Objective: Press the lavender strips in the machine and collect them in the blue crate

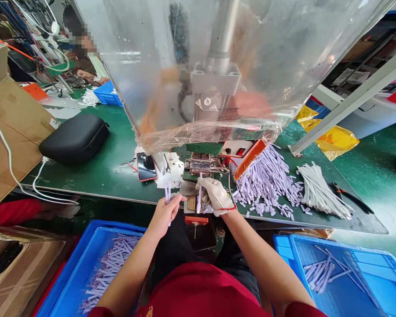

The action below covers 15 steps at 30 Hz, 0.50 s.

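Working with both hands just below the centre of the frame, at the near edge of the green worktop (pixel 100 177). Pinching a couple of slim lavender strips (pixel 168 193) in the bare left grip (pixel 161 215), with strip ends jutting out above and below. Grasping a single strip (pixel 199 202) in the right grip (pixel 217 193), gloved in white with a red cuff edge. Holding it nearly upright in the frame, top end at the lower edge of a small metal fixture (pixel 200 164); too small to tell whether touching or just beside. Facing, across the upper centre, a clear plastic guard (pixel 277 53) with a metal cylinder (pixel 222 39) seen through it. Having on the worktop, right of centre, a large heap of short lavender pieces (pixel 267 176), then white strips (pixel 325 189) and pliers (pixel 353 198) farther right. Having left of centre a phone (pixel 147 166), and farther left a black case (pixel 74 138). Flanked by a blue bin (pixel 74 275) at lower left and a second blue bin (pixel 372 259) at lower right, both containing lavender strips.
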Available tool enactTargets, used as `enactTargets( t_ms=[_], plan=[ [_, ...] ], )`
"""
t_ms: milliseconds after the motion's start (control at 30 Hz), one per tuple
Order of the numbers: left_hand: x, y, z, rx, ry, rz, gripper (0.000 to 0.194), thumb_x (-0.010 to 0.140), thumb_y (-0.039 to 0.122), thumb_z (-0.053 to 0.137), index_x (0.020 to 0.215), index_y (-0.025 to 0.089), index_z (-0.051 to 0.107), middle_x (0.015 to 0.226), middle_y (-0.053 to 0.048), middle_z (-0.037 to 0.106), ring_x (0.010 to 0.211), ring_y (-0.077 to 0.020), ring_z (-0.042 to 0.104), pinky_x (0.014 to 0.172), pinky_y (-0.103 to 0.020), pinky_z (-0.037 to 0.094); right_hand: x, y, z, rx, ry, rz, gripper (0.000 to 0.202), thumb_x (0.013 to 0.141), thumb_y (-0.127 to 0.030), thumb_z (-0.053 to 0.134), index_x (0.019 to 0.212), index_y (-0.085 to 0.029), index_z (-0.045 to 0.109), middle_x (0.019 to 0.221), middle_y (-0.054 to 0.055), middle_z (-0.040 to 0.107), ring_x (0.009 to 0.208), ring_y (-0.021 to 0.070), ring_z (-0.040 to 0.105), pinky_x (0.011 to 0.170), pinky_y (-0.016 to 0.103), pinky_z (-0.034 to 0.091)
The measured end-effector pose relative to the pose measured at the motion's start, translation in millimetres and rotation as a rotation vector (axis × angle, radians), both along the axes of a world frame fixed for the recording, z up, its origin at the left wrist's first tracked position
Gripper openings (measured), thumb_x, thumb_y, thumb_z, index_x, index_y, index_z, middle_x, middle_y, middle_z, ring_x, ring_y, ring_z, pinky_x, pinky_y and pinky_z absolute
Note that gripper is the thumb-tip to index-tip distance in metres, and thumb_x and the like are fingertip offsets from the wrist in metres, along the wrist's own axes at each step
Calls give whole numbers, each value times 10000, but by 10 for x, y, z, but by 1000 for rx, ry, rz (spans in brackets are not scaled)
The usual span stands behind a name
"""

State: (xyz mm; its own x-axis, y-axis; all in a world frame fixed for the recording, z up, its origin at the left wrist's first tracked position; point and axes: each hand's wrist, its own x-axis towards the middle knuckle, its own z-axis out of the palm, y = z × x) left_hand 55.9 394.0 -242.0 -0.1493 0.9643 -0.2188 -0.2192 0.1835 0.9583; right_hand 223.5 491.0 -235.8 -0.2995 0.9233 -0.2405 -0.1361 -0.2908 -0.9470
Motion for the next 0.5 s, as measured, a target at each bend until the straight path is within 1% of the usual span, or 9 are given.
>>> enactTargets(
  t_ms=[67,133,167,200,267,333,367,433,500],
  plan=[
    [62,126,75,25,121,11,441,779,529,733,927,114,735,526,48,515,383,-30,291,385,-199,150,31,-35,21,33,-40,33,353,815,-515,619,736,-171,631,482,-33,528,327,77,423,313,185,315],
    [126,237,123,33,203,-7,499,789,521,714,1079,116,724,630,4,628,387,-33,309,392,-208,170,152,-103,72,108,-123,91,337,831,-511,622,792,-178,655,535,-17,576,379,92,480,349,191,356],
    [157,284,135,32,227,-24,529,796,524,703,1136,118,710,621,4,633,379,-38,308,394,-212,176,258,-139,105,159,-176,122,332,837,-509,626,808,-182,666,568,-5,604,411,100,507,370,195,372],
    [186,325,139,30,243,-47,556,804,527,692,1182,119,694,564,21,601,375,-53,328,399,-214,182,395,-166,138,207,-230,147,326,844,-507,629,815,-186,676,600,6,629,437,106,524,388,200,378],
    [235,388,131,37,257,-103,589,814,537,684,1225,116,673,433,62,470,413,-110,451,411,-211,199,750,-160,191,278,-355,155,323,856,-503,622,798,-192,685,636,17,655,461,114,531,412,213,372],
    [272,433,114,54,264,-145,577,817,552,682,1184,108,684,370,78,363,515,-174,570,423,-203,220,1160,-35,211,340,-544,57,323,873,-490,597,779,-193,684,634,16,656,484,127,542,448,229,375],
    [288,451,105,59,270,-156,558,815,562,682,1140,107,696,370,72,370,534,-182,583,423,-200,227,1356,76,206,378,-671,-29,325,883,-479,577,775,-191,683,632,19,655,513,139,560,479,237,385],
    [314,484,88,56,293,-158,525,810,584,675,1035,111,715,425,39,484,455,-136,506,408,-201,227,1670,375,173,455,-962,-217,359,910,-471,525,790,-176,691,668,48,672,627,176,616,571,256,412],
    [341,515,71,36,313,-145,517,795,609,675,947,117,723,527,-4,601,378,-77,386,387,-204,220,1834,715,120,448,-1192,-286,466,928,-533,474,858,-140,716,781,120,709,776,232,662,661,285,436]
  ],
)
